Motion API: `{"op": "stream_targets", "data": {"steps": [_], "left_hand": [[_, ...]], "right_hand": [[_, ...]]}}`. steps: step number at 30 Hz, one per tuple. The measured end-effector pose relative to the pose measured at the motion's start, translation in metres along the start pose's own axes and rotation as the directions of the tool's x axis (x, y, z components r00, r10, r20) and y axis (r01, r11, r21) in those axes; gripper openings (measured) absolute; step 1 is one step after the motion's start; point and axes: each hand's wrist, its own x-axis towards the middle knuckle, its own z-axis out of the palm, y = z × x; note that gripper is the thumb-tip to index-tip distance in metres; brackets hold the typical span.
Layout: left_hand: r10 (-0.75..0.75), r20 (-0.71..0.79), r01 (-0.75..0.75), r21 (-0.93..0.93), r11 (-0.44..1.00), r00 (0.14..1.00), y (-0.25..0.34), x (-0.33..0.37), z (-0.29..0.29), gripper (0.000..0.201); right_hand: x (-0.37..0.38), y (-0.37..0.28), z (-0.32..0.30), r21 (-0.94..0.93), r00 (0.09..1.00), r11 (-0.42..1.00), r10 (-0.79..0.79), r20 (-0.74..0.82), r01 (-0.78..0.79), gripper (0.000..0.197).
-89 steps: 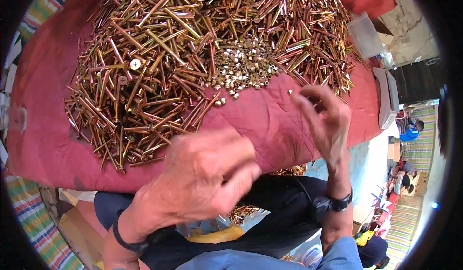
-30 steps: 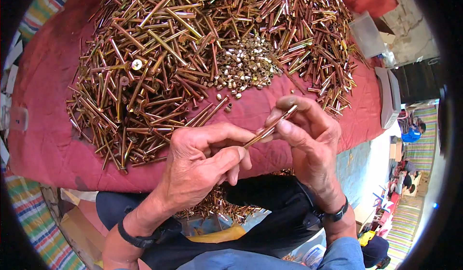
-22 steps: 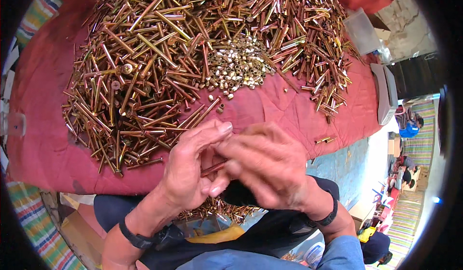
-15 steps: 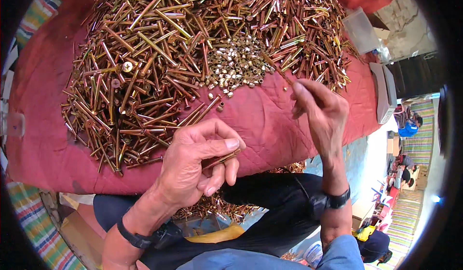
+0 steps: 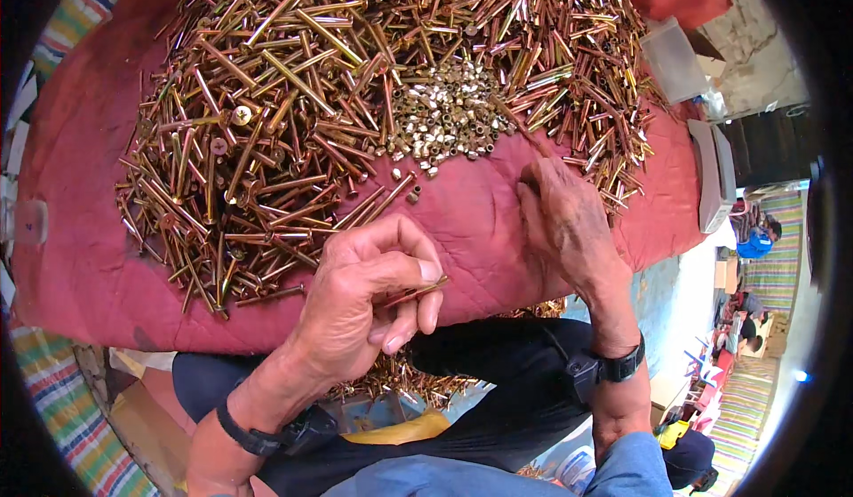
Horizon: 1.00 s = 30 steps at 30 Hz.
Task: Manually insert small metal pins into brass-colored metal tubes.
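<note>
My left hand is closed, with a thin brass-coloured screw pinched between thumb and fingers above the near edge of the red cloth. Farther right, my right hand reaches down to the cloth with its fingers bent together; its fingertips are partly hidden, and so is anything in them. Just beyond those fingers a screw lies at a slant. A heap of small, shiny metal nuts spreads to their left, edged by a large pile of long screws, some showing flat cross-slotted heads.
A clear plastic bin and a pale flat device stand along the right edge. More screws lie below, between my legs. At far right other people are sitting. A cardboard box is at lower left.
My right hand has come down onto the cloth, turning its back upward and covering a loose nut that showed beside it. My left hand keeps its hold on the screw, almost still.
</note>
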Motion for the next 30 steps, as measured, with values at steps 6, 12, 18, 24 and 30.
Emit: {"op": "stream_targets", "data": {"steps": [6, 12, 18, 24, 30], "left_hand": [[0.01, -0.024, -0.009, 0.021, 1.0, 1.0, 0.001, 0.0, 0.0, 0.004], [-0.043, 0.03, 0.047, -0.12, 0.992, 0.999, 0.003, -0.003, -0.004, 0.006], [-0.095, 0.064, 0.102, -0.124, 0.987, 0.993, 0.004, -0.004, -0.001, 0.007], [-0.132, 0.076, 0.139, -0.091, 0.986, 0.988, 0.004, -0.004, -0.001, 0.008], [-0.023, 0.065, 0.024, -0.005, 1.0, 0.998, 0.0, -0.006, 0.006, 0.009]], "right_hand": [[0.001, -0.041, -0.028, 0.612, 0.984, 0.771, 0.157, 0.084, -0.175, 0.012], [-0.016, -0.065, -0.037, 0.847, 0.983, 0.507, 0.001, 0.185, -0.16, 0.019], [-0.016, -0.065, -0.031, 0.748, 0.966, 0.632, -0.255, -0.043, 0.2, 0.027], [-0.02, -0.065, -0.03, 0.657, 0.94, 0.695, -0.335, -0.065, 0.293, 0.03], [-0.023, -0.072, -0.028, 0.626, 0.954, 0.746, -0.301, 0.009, 0.229, 0.012]]}}
